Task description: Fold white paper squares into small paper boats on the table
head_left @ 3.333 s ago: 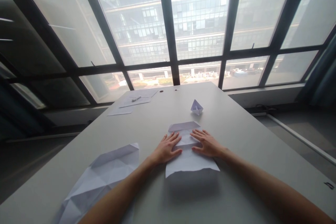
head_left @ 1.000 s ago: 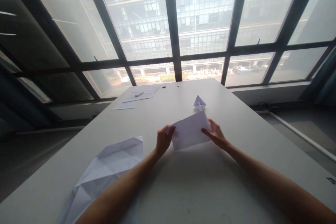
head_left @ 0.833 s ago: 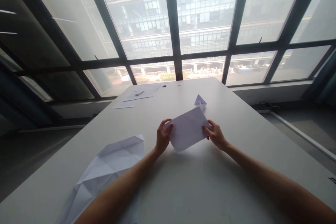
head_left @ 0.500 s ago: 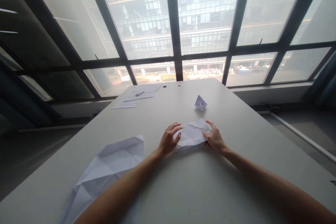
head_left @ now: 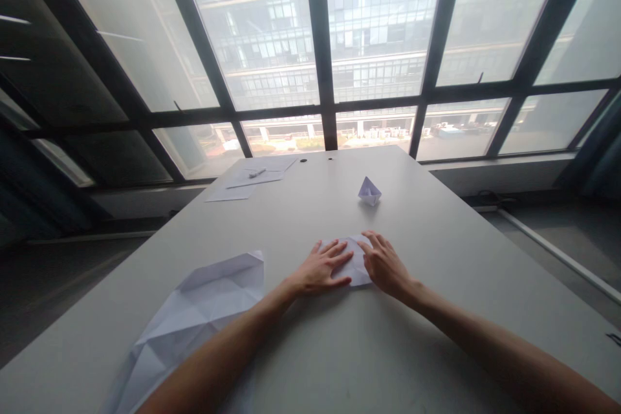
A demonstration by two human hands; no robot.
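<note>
A folded sheet of white paper lies on the table between my hands, partly covered by them. My left hand rests flat on its left part, fingers spread. On the right side, my right hand touches the paper with its fingertips, the fingers partly bent and apart. Beyond the hands stands a small folded paper boat. A large creased sheet of paper lies to the left, partly hidden behind my left forearm.
The white table stretches toward tall windows with dark frames. Flat paper sheets lie at its far left, with a small white pen-like item on them. Dark curtains hang at the sides.
My left hand has come down flat onto the paper. My right hand has shifted left over it, from gripping its right edge to touching its top. The paper now lies flatter.
</note>
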